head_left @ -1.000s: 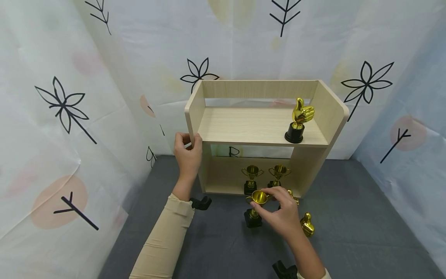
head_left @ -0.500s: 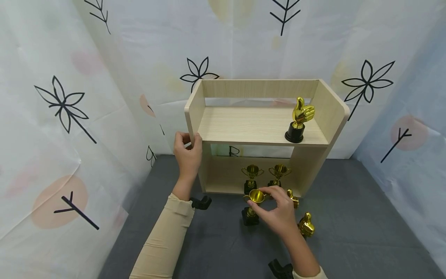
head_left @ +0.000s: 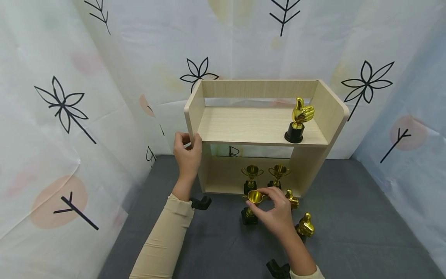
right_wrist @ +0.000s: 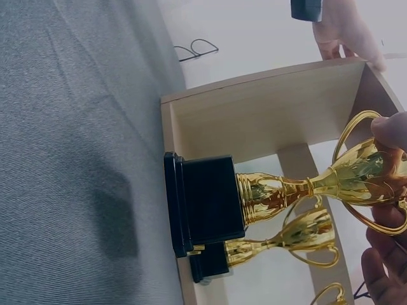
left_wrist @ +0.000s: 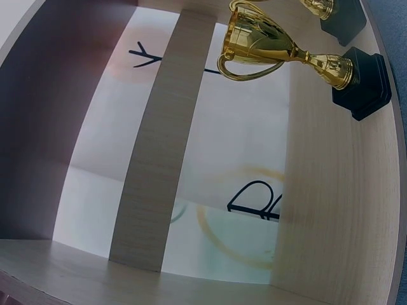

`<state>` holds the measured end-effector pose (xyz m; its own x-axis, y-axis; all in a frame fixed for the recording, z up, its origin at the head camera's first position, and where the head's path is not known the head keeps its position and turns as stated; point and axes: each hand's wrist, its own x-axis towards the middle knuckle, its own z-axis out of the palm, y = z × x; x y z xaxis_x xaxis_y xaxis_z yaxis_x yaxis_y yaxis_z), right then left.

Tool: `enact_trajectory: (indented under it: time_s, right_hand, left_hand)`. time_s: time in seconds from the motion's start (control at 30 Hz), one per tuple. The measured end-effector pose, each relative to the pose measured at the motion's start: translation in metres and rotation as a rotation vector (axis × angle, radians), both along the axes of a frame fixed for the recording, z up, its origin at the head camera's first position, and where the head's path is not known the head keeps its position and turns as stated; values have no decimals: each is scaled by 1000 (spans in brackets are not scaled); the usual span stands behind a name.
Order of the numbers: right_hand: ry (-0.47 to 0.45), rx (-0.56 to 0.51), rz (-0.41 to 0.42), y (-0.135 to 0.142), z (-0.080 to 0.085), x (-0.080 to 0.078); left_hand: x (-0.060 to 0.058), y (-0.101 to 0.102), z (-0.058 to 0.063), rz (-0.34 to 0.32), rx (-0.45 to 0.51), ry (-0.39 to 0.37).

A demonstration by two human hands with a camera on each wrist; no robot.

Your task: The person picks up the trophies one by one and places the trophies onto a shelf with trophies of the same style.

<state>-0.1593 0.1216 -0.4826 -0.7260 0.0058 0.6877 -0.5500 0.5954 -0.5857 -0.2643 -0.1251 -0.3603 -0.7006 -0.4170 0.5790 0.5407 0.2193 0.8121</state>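
My left hand [head_left: 188, 153] grips the front edge of the left side panel of a pale wooden two-tier shelf [head_left: 237, 124]. In front of the shelf, my right hand [head_left: 278, 213] pinches a gold trophy cup [head_left: 249, 217] by its bowl, thumb and fingers at opposite sides. The cup is upright on a square black base; a shadow lies on the cloth apart from that base in the right wrist view. Two like cups stand on the lower tier, a left cup [head_left: 251, 172] and a right cup [head_left: 280, 171]. Its upper tier bears a gold thumbs-up trophy [head_left: 300, 116] at the right.
Two more thumbs-up trophies are on the grey cloth-covered table [head_left: 348, 217] right of my right hand: a farther one [head_left: 292, 199] and a nearer one [head_left: 305, 225], both partly hidden by hand and forearm. A patterned white backdrop [head_left: 115, 116] closes in the back and sides.
My right hand has shifted slightly left with the trophy cup, uncovering more of the two thumbs-up trophies on the table. The left hand has stayed on the shelf panel.
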Motion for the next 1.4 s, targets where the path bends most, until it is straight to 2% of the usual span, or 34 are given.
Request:
enact_trajectory:
  time_s: [0.57, 0.9, 1.4]
  right_hand:
    - [-33, 16, -9, -3, -18, -3]
    - [-29, 25, -21, -5, -20, -4]
    - [-79, 35, -26, -8, -25, -4]
  left_hand:
    - [0, 0, 1, 0, -7, 0]
    - [0, -1, 0, 3, -12, -8]
    - [-1, 0, -1, 2, -10, -18]
